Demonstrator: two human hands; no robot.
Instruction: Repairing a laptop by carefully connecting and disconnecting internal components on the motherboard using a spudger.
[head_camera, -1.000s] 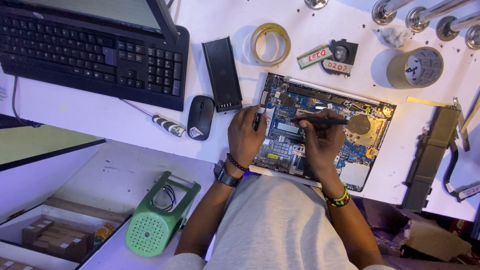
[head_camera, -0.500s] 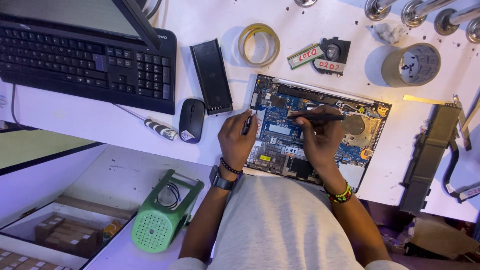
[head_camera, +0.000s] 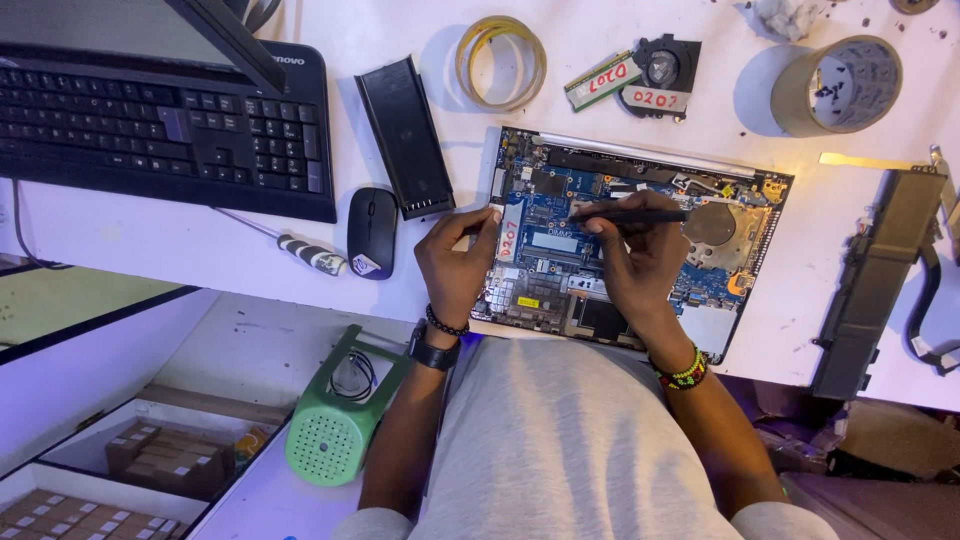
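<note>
We look down on a white, scuffed tabletop (head_camera: 200, 240) crowded with repair clutter, and in front of us lies the opened laptop base with its blue circuit board (head_camera: 630, 240) exposed, flat on the tabletop near its front edge. Our left hand (head_camera: 455, 265) rests at the board's left edge, fingers loosely curled with thumb and forefinger pinching a small white labelled strip (head_camera: 508, 235) there. Our right hand (head_camera: 640, 260) is closed around a slim black pen-like tool (head_camera: 630, 215), held level across the board with its tip pointing right toward the round grey fan area (head_camera: 710, 225). We judge the board light, stiff and fragile, thick with small components, so it is best steadied by the metal frame edges rather than the face. The tool looks rigid and smooth, easy to pinch near its middle. Left of the base sit a long black ribbed battery bar (head_camera: 405, 135), a glossy black mouse (head_camera: 372, 230) and a striped-handled screwdriver (head_camera: 310, 258); a matte black keyboard (head_camera: 160, 130) lies beyond, and a roll of grey tape (head_camera: 838, 85) stands at the far right.
</note>
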